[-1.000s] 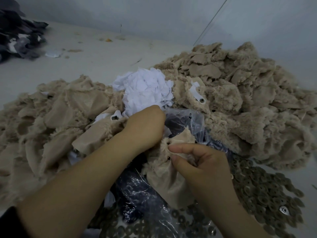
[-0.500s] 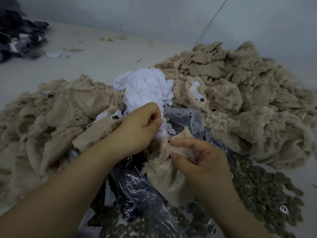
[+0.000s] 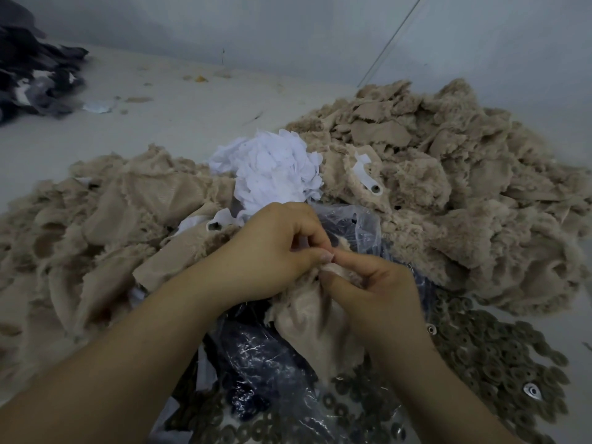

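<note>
Fabric piece: beige furry scrap, held at centre, its lower part draped on a clear plastic bag.
Left hand: fingers curled tight, grip pinching the scrap's top edge; anything small between the fingertips may be hidden.
Right hand: thumb and forefinger closed on the same edge, touching the left fingertips.
Behind: white scraps, just beyond the hands.
Sides: beige pile spreads left and right.
Lower right: ring-shaped discs on the pale surface.
Far left: dark cloth heap.
</note>
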A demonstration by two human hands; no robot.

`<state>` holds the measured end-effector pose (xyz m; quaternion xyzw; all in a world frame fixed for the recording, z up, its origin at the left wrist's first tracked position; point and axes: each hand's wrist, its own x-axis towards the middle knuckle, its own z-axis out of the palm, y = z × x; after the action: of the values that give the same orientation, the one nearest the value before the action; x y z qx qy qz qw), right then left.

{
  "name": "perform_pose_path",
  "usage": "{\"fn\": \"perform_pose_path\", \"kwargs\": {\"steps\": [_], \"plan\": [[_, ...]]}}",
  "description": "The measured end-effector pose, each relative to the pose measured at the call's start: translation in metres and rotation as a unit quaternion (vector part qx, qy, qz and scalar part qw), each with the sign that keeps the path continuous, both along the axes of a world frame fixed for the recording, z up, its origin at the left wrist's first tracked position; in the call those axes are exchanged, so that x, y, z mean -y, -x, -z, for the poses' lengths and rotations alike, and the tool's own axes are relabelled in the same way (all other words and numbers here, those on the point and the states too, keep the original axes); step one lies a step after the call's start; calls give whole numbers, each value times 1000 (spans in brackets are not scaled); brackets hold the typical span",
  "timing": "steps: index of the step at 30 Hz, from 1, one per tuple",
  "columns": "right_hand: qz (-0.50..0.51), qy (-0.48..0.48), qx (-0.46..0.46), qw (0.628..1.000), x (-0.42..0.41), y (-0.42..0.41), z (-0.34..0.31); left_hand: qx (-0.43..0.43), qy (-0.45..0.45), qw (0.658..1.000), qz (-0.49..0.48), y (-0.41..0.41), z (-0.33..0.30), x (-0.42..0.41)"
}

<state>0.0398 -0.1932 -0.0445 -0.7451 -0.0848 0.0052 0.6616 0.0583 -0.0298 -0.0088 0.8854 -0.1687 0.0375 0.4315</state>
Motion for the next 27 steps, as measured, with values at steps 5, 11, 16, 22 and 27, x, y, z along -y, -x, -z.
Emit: {"fn": "perform_pose_path", "kwargs": {"steps": [5,11,16,22,27], "plan": [[41,-2,-30,999,-1,0,7,25,-78,996,-44,-1,6,-10],[27,-13,-30,999,-1,6,3,60,-182,977,-89,-7,13,-10],[21,-28,-28,999,3,9,0,112,-226,961,-115,-10,14,-13],[17,-31,-32,999,3,10,-5,92,-156,983,26,-1,10,-15],[25,-24,-32,999,2,12,-7,98,-172,979,-53,-3,16,-6]]}}
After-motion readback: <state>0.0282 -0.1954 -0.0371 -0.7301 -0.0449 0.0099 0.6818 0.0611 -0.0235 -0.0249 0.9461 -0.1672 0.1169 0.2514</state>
